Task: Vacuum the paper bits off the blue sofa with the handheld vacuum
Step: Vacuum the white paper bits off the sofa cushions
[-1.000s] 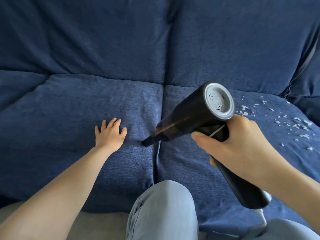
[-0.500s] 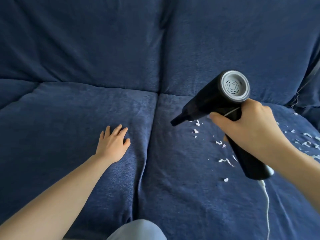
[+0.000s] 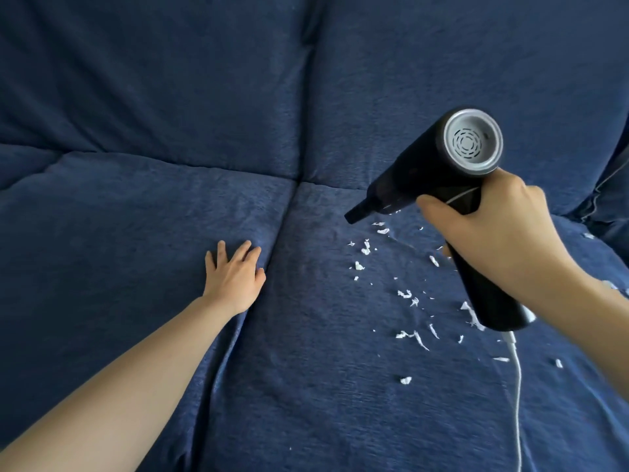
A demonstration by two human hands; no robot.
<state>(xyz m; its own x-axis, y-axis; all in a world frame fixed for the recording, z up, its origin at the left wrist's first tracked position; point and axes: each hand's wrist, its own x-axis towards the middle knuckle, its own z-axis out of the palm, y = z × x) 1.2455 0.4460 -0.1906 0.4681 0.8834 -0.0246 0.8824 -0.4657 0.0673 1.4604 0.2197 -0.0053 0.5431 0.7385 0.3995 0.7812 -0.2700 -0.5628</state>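
Below right grip [image 3: 493, 233], paper bits [image 3: 405, 294], vacuum [image 3: 439, 172] held

Left hand [image 3: 235, 279] laid flat, fingers spread, arm outstretched, right hand [image 3: 493, 229] raised, fingers curled in a grip

Single head-worn, wide-angle view, looking forward and steeply down from above the seat of the blue sofa [image 3: 136, 233], facing its back cushions. The camera sits close: both forearms enter from the lower corners, and the seat fills the frame. With only this one view, no region is shared between cameras.
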